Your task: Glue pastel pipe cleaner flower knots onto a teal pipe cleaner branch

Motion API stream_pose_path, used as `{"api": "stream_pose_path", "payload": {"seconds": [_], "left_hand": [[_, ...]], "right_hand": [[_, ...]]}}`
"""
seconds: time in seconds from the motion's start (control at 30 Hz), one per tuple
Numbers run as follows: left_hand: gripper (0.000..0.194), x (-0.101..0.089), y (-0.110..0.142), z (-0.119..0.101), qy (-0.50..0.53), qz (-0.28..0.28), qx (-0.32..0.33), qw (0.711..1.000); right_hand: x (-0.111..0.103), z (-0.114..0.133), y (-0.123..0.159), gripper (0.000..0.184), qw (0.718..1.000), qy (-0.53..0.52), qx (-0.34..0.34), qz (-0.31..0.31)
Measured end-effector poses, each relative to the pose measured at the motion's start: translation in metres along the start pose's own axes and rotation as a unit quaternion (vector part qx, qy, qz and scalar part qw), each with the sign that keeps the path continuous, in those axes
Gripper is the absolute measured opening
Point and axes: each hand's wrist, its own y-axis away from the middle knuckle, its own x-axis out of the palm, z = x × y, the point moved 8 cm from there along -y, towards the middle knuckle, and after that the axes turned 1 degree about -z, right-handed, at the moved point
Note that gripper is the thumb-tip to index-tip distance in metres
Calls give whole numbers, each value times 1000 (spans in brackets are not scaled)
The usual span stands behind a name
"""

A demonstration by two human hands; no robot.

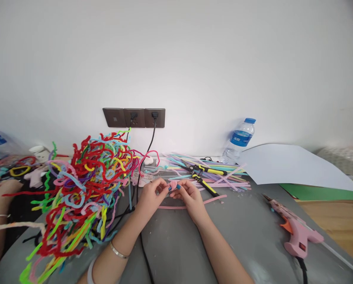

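Note:
My left hand (pixel 154 194) and my right hand (pixel 190 197) meet at the middle of the grey table. Between their fingertips they pinch a small pink bundle of bent pipe cleaner (pixel 173 184), partly covered by the fingers. Both hands are closed on it. A straight pink pipe cleaner (pixel 214 199) lies on the table and passes behind my hands. Just beyond my right hand, yellow-and-black pliers (pixel 205 185) rest with spread handles on a pile of straight pastel pipe cleaners (pixel 234 183).
A large heap of tangled coloured pipe cleaners (pixel 90 185) stands at left. Another person's hand (pixel 4 193) is at the far left. A pink glue gun (pixel 297 236) lies right, below white paper (pixel 295 163). A water bottle (pixel 241 138) leans by the wall; a black cable (pixel 143 252) crosses the table.

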Motion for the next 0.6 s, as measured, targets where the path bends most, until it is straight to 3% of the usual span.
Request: {"api": "stream_pose_path", "payload": {"seconds": [0.17,0.6], "left_hand": [[2,1,0,2,-28,-2,1,1000],[16,-4,0,-8,-54,-16,51,997]], "right_hand": [[1,1,0,40,1000,19,-21,-11],[0,7,1,44,997,68,-30,-17]]}}
